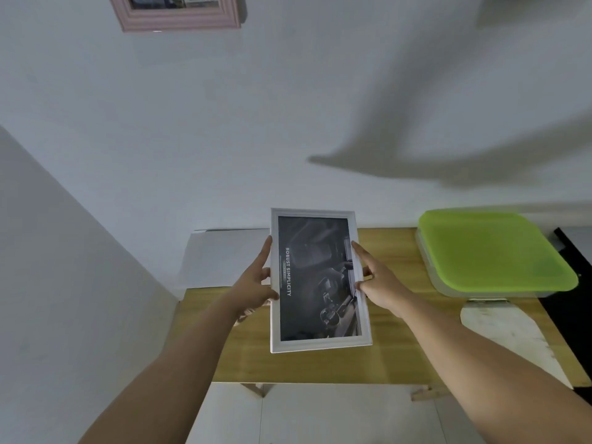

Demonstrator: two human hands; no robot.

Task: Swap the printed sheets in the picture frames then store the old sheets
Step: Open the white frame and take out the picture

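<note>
I hold a white picture frame (pixel 320 342) upright above the wooden table (pixel 394 347). It shows a dark printed sheet (pixel 315 280) with the words "ROBUST SIMPLICITY". My left hand (pixel 258 283) grips the frame's left edge, thumb on the front. My right hand (pixel 376 280) grips the right edge, thumb and fingers pinching it. A pink picture frame (pixel 179 19) hangs on the wall at the top left, partly cut off by the view.
A clear storage box with a green lid (pixel 493 254) stands on the table's right. A white sheet (pixel 224 256) lies at the table's back left, and a white board (pixel 509 334) lies at the right front. A white wall rises behind.
</note>
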